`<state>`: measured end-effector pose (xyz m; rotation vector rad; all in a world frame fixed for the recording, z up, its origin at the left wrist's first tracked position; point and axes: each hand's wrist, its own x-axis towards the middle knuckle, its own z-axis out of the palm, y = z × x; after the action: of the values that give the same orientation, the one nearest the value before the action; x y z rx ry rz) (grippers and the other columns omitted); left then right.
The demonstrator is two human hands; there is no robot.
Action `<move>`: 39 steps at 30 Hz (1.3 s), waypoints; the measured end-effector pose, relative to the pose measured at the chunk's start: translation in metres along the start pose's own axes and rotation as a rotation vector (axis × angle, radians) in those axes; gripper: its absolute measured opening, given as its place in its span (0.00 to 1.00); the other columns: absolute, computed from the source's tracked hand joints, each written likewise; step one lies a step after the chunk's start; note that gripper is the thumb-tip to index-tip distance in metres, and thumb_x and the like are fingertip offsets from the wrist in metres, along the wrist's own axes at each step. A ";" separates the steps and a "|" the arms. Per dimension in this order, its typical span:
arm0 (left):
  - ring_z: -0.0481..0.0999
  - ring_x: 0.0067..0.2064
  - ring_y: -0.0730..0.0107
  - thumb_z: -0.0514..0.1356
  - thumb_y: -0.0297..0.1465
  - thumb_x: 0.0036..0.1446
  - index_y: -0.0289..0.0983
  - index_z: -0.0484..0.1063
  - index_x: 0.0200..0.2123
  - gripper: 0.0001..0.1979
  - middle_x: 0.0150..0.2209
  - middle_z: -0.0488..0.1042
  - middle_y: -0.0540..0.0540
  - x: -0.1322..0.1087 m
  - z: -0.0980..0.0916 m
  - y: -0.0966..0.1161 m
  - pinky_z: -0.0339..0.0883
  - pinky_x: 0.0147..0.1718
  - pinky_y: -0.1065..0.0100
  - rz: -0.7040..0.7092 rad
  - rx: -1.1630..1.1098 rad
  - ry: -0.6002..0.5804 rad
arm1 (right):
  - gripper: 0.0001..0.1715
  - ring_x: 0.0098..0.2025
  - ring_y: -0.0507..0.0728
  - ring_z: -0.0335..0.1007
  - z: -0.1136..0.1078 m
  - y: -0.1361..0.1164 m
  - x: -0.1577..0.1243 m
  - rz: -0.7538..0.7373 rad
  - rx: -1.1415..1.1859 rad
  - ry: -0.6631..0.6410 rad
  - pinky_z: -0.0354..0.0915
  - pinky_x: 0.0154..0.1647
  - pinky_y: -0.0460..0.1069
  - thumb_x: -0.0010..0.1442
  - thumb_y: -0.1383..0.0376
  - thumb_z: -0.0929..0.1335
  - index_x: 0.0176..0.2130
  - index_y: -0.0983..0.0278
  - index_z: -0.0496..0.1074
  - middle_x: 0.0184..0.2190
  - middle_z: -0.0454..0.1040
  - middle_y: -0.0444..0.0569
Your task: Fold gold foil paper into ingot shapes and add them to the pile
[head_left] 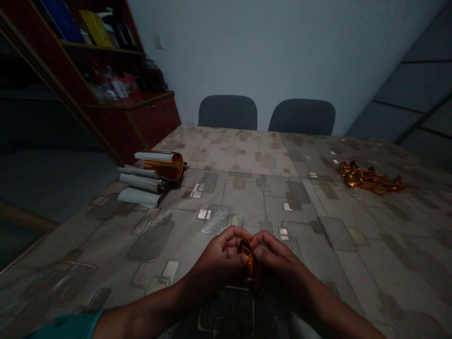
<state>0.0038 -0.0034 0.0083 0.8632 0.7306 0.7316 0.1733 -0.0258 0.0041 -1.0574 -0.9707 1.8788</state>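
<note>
As the left hand (217, 266) and right hand (278, 266) pinch gold foil (248, 258) with curled fingers (233, 234), crumpled foil (369, 179) lies farther right.
</note>
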 end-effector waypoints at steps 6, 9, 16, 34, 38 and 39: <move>0.71 0.27 0.77 0.68 0.30 0.48 0.35 0.68 0.40 0.17 0.31 0.74 0.50 0.000 -0.001 -0.002 0.64 0.26 0.75 0.011 0.085 0.015 | 0.18 0.18 0.48 0.59 0.009 -0.001 0.003 0.028 -0.071 0.107 0.56 0.18 0.45 0.47 0.58 0.74 0.31 0.62 0.65 0.20 0.67 0.41; 0.72 0.29 0.76 0.68 0.32 0.49 0.35 0.68 0.40 0.17 0.31 0.73 0.50 0.000 -0.001 -0.004 0.64 0.27 0.75 0.021 0.096 0.018 | 0.17 0.18 0.48 0.59 0.010 -0.002 0.004 0.019 -0.072 0.103 0.55 0.19 0.44 0.46 0.58 0.74 0.30 0.62 0.65 0.20 0.67 0.40; 0.71 0.28 0.75 0.68 0.41 0.51 0.35 0.68 0.41 0.20 0.30 0.72 0.49 0.001 -0.006 -0.002 0.63 0.26 0.73 -0.013 0.079 0.010 | 0.14 0.21 0.49 0.64 0.003 -0.004 0.001 -0.004 -0.034 0.061 0.58 0.20 0.44 0.51 0.58 0.73 0.33 0.63 0.67 0.21 0.68 0.41; 0.65 0.21 0.81 0.68 0.42 0.53 0.35 0.68 0.38 0.19 0.26 0.70 0.53 0.004 -0.010 0.004 0.58 0.20 0.76 0.048 0.141 0.015 | 0.24 0.19 0.51 0.67 -0.008 -0.008 0.003 -0.071 -0.086 0.044 0.64 0.20 0.45 0.65 0.47 0.64 0.34 0.64 0.70 0.21 0.70 0.44; 0.62 0.17 0.83 0.65 0.40 0.57 0.37 0.65 0.37 0.15 0.21 0.66 0.58 0.004 -0.011 -0.001 0.55 0.16 0.78 0.108 0.164 0.063 | 0.27 0.25 0.54 0.72 -0.013 -0.013 0.002 -0.106 -0.063 0.045 0.69 0.28 0.49 0.67 0.45 0.61 0.40 0.65 0.71 0.24 0.72 0.47; 0.62 0.16 0.83 0.65 0.40 0.58 0.37 0.64 0.37 0.15 0.21 0.66 0.58 0.004 -0.012 -0.002 0.54 0.15 0.79 0.121 0.178 0.070 | 0.26 0.27 0.54 0.72 -0.013 -0.014 0.002 -0.107 -0.057 0.027 0.70 0.29 0.50 0.67 0.46 0.61 0.41 0.65 0.71 0.26 0.73 0.47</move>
<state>-0.0027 0.0037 0.0003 1.0545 0.8201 0.8166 0.1877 -0.0149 0.0110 -1.0410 -1.0495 1.7551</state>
